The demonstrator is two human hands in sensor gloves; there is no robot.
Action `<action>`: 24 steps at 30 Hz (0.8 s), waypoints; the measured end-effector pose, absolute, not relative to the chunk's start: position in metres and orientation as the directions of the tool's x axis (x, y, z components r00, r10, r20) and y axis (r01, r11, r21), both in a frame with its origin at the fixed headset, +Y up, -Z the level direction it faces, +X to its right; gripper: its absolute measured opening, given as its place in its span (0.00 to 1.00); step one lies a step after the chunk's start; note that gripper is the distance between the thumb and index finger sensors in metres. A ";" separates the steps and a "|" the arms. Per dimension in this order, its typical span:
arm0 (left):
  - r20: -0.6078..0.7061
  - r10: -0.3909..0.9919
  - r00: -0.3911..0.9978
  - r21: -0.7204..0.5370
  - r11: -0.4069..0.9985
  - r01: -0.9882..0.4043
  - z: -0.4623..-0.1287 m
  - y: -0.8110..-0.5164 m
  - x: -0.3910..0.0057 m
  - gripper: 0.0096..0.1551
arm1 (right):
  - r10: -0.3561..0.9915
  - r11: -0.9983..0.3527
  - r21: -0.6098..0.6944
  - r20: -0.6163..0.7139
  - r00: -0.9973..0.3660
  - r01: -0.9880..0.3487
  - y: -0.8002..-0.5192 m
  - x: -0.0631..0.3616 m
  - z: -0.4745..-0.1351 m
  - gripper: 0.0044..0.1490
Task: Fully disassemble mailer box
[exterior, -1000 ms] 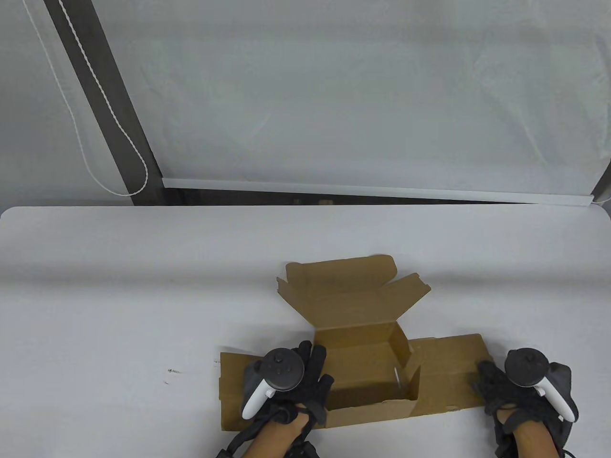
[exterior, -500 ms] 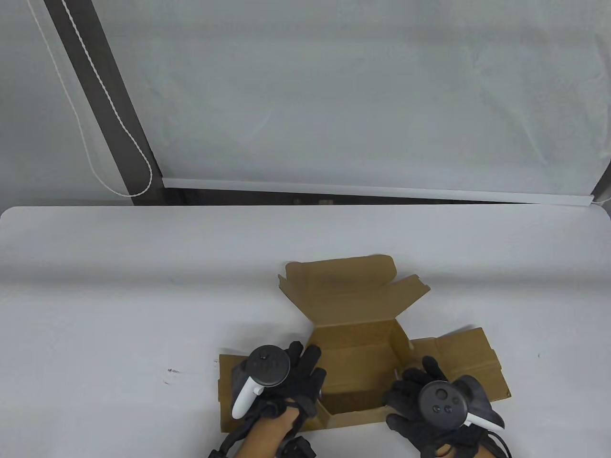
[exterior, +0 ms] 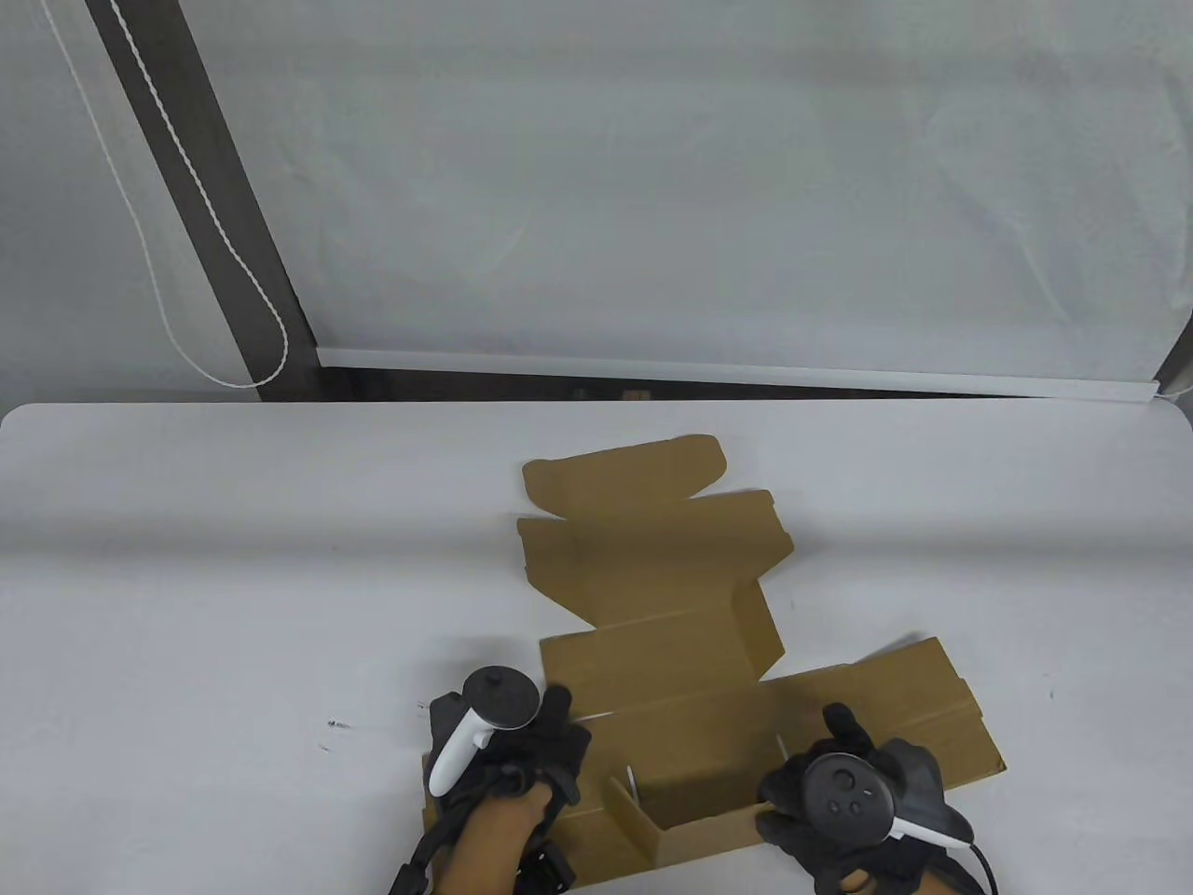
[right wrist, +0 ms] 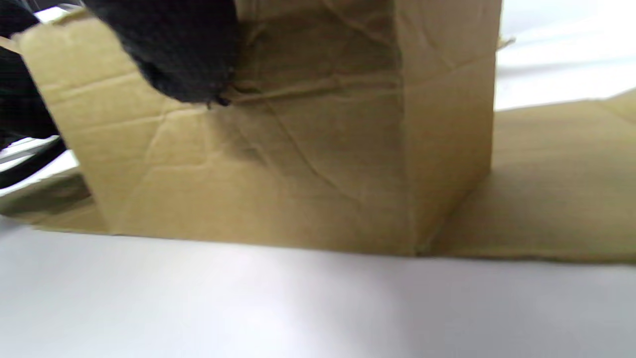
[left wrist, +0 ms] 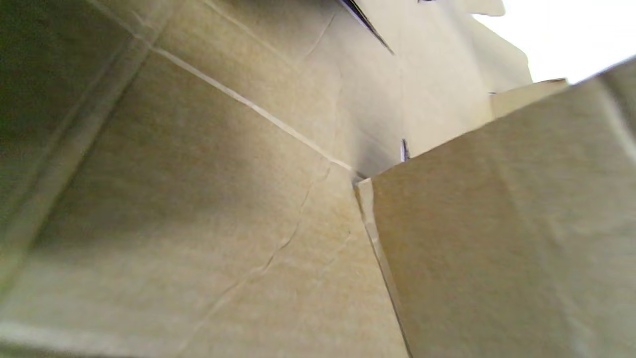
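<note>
The brown cardboard mailer box (exterior: 671, 653) lies partly unfolded near the table's front edge. Its lid and back wall (exterior: 643, 550) lie flat, leaning away from me. The low front wall (exterior: 690, 820) still stands, and the right side panel (exterior: 932, 718) lies flat. My left hand (exterior: 550, 746) rests on the left side panel, fingers toward the box floor. The left wrist view shows only cardboard creases (left wrist: 223, 199). My right hand (exterior: 820, 774) holds the right end of the front wall; a gloved fingertip (right wrist: 184, 54) presses its outer face (right wrist: 278, 164).
The white table (exterior: 233, 578) stretches left, right and behind the box. A small dark mark (exterior: 334, 725) lies left of my left hand. A window blind with a hanging cord (exterior: 233, 261) is behind the table's far edge.
The lid and back wall dropped back flat, away from me. My right hand moved from the right panel's outer end to the front wall. My left hand slid left and toward me.
</note>
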State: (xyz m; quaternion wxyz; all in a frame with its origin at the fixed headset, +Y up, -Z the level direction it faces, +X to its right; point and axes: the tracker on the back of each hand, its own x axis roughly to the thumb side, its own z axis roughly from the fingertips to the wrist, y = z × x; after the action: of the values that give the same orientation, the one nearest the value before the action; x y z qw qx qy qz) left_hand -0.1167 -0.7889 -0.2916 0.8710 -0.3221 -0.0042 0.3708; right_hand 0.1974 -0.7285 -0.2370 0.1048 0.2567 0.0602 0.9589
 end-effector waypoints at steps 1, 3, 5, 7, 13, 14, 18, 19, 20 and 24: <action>-0.211 0.662 0.720 -0.551 0.528 -0.647 -0.291 -0.786 -0.116 0.42 | 0.224 -0.974 0.145 0.481 -0.847 -0.175 -0.729 0.198 -0.237 0.26; -0.135 0.701 0.700 -0.509 0.557 -0.657 -0.289 -0.776 -0.113 0.44 | 0.184 -0.982 0.050 0.478 -0.859 -0.183 -0.730 0.198 -0.237 0.25; -0.036 0.729 0.684 -0.459 0.596 -0.659 -0.286 -0.764 -0.107 0.45 | 0.155 -0.981 -0.028 0.469 -0.869 -0.191 -0.733 0.198 -0.238 0.25; 0.101 0.752 0.652 -0.414 0.627 -0.659 -0.283 -0.751 -0.096 0.45 | 0.143 -0.976 -0.084 0.451 -0.881 -0.202 -0.735 0.197 -0.240 0.26; 0.347 0.709 0.614 -0.367 0.705 -0.607 -0.274 -0.735 -0.064 0.38 | 0.152 -0.966 -0.120 0.445 -0.883 -0.227 -0.735 0.198 -0.240 0.30; 0.357 0.694 0.625 -0.382 0.719 -0.580 -0.274 -0.737 -0.061 0.37 | 0.152 -0.967 -0.120 0.444 -0.883 -0.226 -0.735 0.198 -0.241 0.30; 0.328 0.697 0.637 -0.417 0.712 -0.565 -0.278 -0.742 -0.063 0.40 | 0.120 -0.964 -0.167 0.419 -0.900 -0.206 -0.732 0.199 -0.241 0.30; 0.321 0.706 0.631 -0.413 0.704 -0.578 -0.278 -0.742 -0.064 0.40 | 0.104 -0.960 -0.194 0.417 -0.903 -0.200 -0.732 0.199 -0.241 0.30; 0.317 0.710 0.629 -0.412 0.701 -0.583 -0.279 -0.743 -0.065 0.40 | 0.093 -0.957 -0.213 0.417 -0.904 -0.196 -0.731 0.200 -0.240 0.30; 0.329 0.715 0.616 -0.396 0.697 -0.598 -0.278 -0.741 -0.066 0.38 | 0.071 -0.956 -0.225 0.441 -0.895 -0.187 -0.730 0.197 -0.238 0.31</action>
State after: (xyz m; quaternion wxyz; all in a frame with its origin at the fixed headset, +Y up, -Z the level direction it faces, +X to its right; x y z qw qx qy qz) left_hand -0.0658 -0.7407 -0.2776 0.8903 -0.1247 -0.2365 0.3687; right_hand 0.1971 -0.7301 -0.2379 0.0668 0.2197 -0.1321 0.9643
